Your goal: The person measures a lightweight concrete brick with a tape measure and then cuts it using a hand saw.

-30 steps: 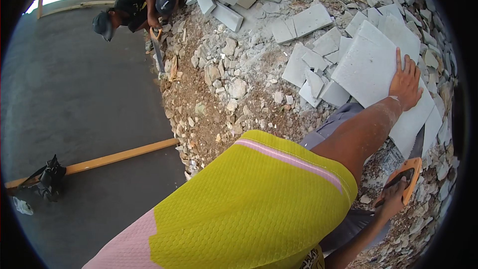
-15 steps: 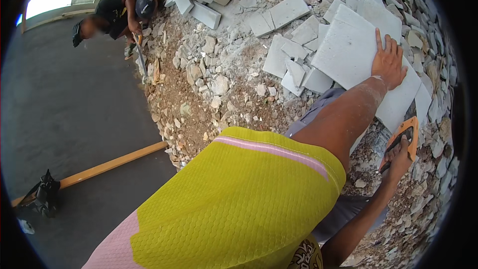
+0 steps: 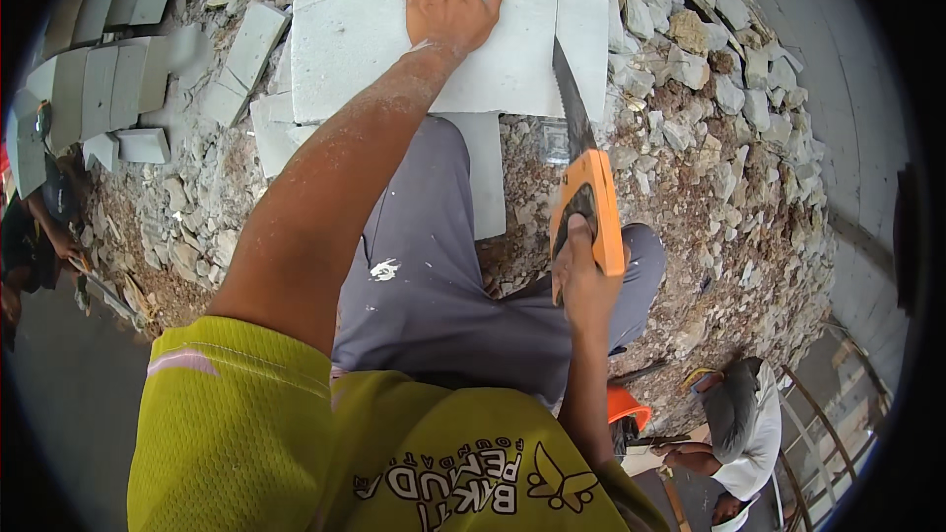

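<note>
My left hand [image 3: 451, 8] lies flat on a white lightweight block [image 3: 345, 49], its fingers spread. In my right hand [image 3: 588, 276] is a handsaw [image 3: 589, 199] with an orange and black handle, gripped from below. Its dark toothed blade [image 3: 572, 84] points away from me, with the tip at a thin straight line across the block near its right end. I cannot tell how deep that line goes. The block rests over other white pieces [image 3: 485, 172], just beyond my bent knee.
White blocks [image 3: 123, 89] are stacked at the far left. Broken stone [image 3: 729, 94] covers the ground to the right. A person [image 3: 39, 227] with a saw is at the left edge; another person [image 3: 744, 424] crouches at the lower right, near an orange bucket [image 3: 628, 406].
My view has swung to the right, so the block and saw now appear nearer the middle. The saw's blade now shows clearly. My left hand stays on the block and my right keeps the saw.
</note>
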Available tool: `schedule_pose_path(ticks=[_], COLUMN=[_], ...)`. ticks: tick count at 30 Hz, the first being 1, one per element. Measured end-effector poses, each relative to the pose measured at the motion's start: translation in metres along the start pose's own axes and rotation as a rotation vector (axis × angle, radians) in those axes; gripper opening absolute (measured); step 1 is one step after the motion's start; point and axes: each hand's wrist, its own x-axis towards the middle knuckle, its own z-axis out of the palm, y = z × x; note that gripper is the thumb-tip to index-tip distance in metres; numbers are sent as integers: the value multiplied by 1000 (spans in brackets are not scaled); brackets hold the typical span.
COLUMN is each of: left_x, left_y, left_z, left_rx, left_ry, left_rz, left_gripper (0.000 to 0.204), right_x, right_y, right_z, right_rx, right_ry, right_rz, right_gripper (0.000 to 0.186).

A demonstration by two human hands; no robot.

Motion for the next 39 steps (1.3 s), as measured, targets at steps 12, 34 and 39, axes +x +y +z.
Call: schedule_pose_path(ticks=[12,34,39], left_x=[4,0,8], left_y=[-6,7,-1], left_z=[-13,-23,-9], left_rx=[-80,-98,16], left_ry=[112,3,63], left_rz=[-41,-25,62], left_gripper=[63,60,63], right_x=[-5,18,-28], right_y=[1,28,4], right_z=[0,2,-31], right_rx=[-31,-135,-109], right_ry=[-25,-33,-37], right_rz=[-33,-37,-63], right_gripper=[32,24,18])
